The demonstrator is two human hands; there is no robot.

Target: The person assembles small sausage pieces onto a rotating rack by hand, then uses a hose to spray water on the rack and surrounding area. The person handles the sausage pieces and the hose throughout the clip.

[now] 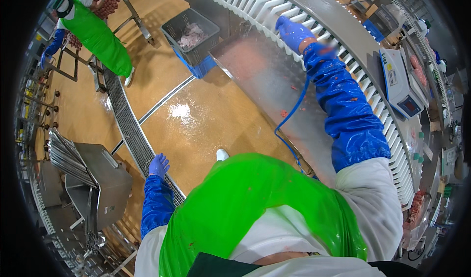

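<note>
My right hand, in a purple glove, reaches over the edge of the white slatted conveyor. Its fingers are curled, and what they hold, if anything, is hidden below them. Beneath my blue-sleeved right forearm, a thin blue hose hangs in a curve across the wet metal tray; its upper end disappears behind the sleeve. Bits of red meat lie on that tray. My left hand, also gloved, hangs over the floor drain with fingers apart and nothing in it.
A grey perforated crate with pale scraps stands on a blue crate. At left is a steel bin with metal rods. Another person in a green apron stands far left. Beyond the conveyor sits a scale. The floor is wet.
</note>
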